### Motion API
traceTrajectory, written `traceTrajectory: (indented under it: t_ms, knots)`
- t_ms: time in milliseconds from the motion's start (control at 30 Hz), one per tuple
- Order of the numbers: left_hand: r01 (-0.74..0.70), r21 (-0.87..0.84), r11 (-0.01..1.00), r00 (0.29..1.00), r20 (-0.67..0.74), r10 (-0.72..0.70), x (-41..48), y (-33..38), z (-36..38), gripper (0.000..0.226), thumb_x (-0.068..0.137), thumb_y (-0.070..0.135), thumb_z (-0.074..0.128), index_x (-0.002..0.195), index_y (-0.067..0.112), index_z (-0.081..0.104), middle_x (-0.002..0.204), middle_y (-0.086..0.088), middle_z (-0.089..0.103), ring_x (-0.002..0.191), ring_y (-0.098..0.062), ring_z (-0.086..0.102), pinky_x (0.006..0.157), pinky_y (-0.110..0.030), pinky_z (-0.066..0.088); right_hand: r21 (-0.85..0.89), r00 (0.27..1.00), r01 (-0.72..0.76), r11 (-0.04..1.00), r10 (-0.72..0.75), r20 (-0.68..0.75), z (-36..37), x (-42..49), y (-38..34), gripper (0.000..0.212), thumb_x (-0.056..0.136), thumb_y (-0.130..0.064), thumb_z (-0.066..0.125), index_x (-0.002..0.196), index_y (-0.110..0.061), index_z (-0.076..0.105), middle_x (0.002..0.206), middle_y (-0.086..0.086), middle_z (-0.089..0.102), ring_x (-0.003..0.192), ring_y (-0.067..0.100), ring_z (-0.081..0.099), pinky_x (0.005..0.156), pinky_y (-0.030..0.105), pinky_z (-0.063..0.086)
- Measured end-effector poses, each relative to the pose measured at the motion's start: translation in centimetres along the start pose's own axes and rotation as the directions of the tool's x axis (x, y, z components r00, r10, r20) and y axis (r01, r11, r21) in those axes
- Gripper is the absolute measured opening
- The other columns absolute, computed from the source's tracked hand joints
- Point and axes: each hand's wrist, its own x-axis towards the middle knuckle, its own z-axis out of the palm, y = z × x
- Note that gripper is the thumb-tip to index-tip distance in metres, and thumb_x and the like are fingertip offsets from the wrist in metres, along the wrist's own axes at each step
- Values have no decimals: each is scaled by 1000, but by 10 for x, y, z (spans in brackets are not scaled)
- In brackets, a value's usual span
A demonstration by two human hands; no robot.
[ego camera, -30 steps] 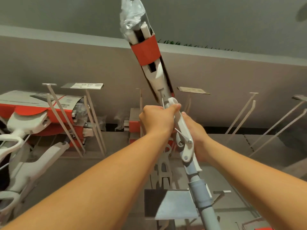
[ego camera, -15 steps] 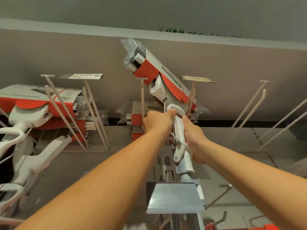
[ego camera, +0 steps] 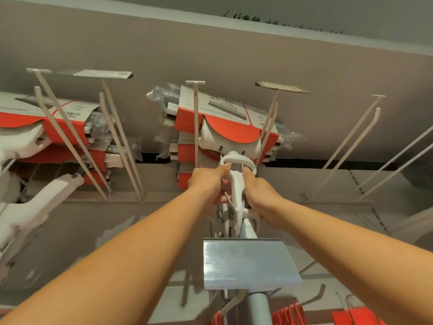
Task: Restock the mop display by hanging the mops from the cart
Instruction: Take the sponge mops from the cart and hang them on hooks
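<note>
green foliage [ego camera: 281, 25]: atop wall ledge | red items [ego camera: 289, 313]: bottom edge, right of centre

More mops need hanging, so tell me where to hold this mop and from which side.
Hold the mop by its slim white neck just below the loop, from underneath, one hand each side, as the left hand and right hand do. It is narrow enough to wrap and probably steers the boxed head.

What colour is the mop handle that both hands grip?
The mop handle is white, clearest in the head view.
</note>
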Motion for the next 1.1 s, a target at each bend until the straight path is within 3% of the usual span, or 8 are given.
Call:
traceTrajectory:
  t_ms: [133, 267, 400, 567, 767, 900, 967, 1100]
  knots:
    - [17, -9, 1000, 999, 35, -17, 4, -15, -7, 22, 91, 27, 65, 93, 5, 66, 83, -10, 67, 68, -24, 66, 57, -34, 59, -81, 993, -36, 996, 45, 109, 5, 8, 4, 63, 102, -47, 14, 122, -10, 60, 111, 17, 64, 89, 25, 59, 75, 31, 46]
    - [52, -17, 998, 997, 51, -51, 5, -36, -12, 27, 93, 26, 61, 106, 2, 65, 88, -12, 66, 71, -24, 66, 54, -33, 59, -147, 941, -189, 971, 222, 257, 6, 8, 5, 53, 103, -44, 16, 103, -10, 56, 83, 12, 58, 65, 24, 58, 54, 30, 54]
    - [52, -60, 997, 991, 122, -45, 4, -43, -17, 29, 94, 24, 60, 110, 1, 64, 82, -10, 65, 59, -18, 64, 45, -25, 54, -202, 887, -253, 946, 310, 343, -1, 13, 0, 51, 104, -43, 19, 104, -4, 52, 84, 16, 60, 69, 29, 60, 64, 40, 56]
    - [78, -71, 994, 991, 113, -70, 1, -43, -17, 31, 94, 27, 61, 112, 2, 63, 80, -7, 63, 47, -13, 61, 43, -24, 52, -252, 867, -300, 920, 373, 331, -6, 15, -8, 53, 104, -44, 23, 111, -1, 53, 83, 18, 63, 69, 31, 63, 64, 42, 57]
    - [116, -133, 984, 992, 59, -109, -16, -44, -13, 16, 93, 15, 62, 101, 1, 64, 78, -10, 65, 59, -18, 63, 41, -24, 53, -244, 922, -282, 928, 332, 197, 8, 9, 5, 64, 100, -55, 24, 117, -3, 55, 100, 20, 67, 77, 32, 63, 62, 35, 55]
    - [76, 135, 988, 991, 103, -90, -26, -42, -24, 21, 90, 16, 66, 105, 1, 65, 83, -10, 65, 64, -18, 63, 44, -21, 51, -268, 942, -244, 932, 294, 163, 8, -4, 2, 58, 102, -51, 24, 115, -3, 54, 95, 15, 60, 83, 29, 59, 69, 34, 51]
    - [12, 326, 945, 994, 99, -46, -29, -39, -29, 19, 90, 23, 67, 96, 5, 68, 86, -9, 68, 71, -19, 64, 60, -27, 58, -388, 947, -203, 899, 281, 156, 3, -13, 2, 51, 103, -46, 24, 107, -5, 52, 87, 13, 59, 80, 27, 59, 69, 33, 50]
    - [-93, 683, 724, 991, 130, 5, -38, -23, -36, 28, 87, 31, 66, 89, 4, 73, 91, -11, 71, 86, -26, 68, 78, -35, 55, -681, 947, -122, 722, 291, 139, -10, -32, -9, 47, 100, -48, 34, 95, -5, 54, 88, 12, 60, 67, 21, 56, 57, 29, 45]
